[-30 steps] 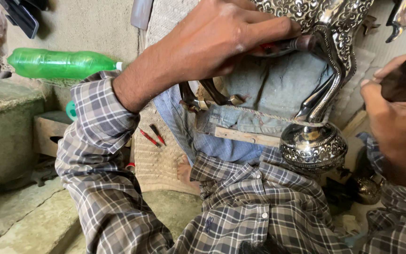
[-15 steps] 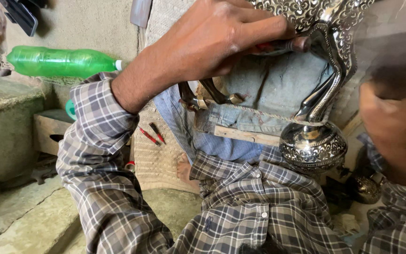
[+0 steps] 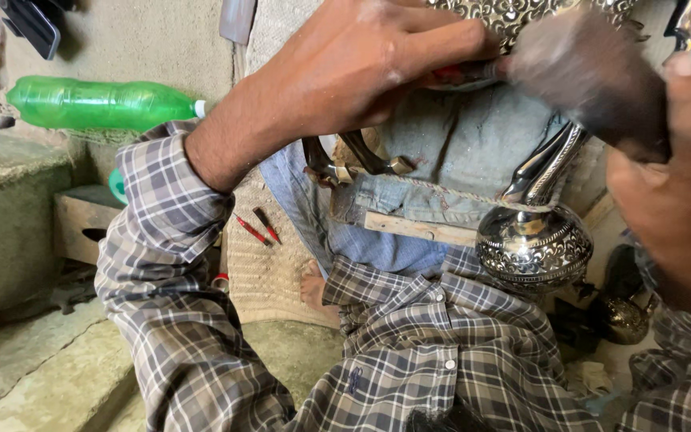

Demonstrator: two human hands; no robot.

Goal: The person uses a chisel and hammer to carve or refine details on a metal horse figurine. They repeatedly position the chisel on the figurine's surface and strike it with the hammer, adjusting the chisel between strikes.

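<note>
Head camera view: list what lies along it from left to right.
Green plastic bottle → two red-handled tools on the mat → left hand → round engraved silver base → right hand.

My sleeve (image 3: 169, 264) is grey-and-white plaid. The vessel (image 3: 534, 248) is shiny silver with embossed floral patterning. The bottle (image 3: 97, 104) is green.
</note>
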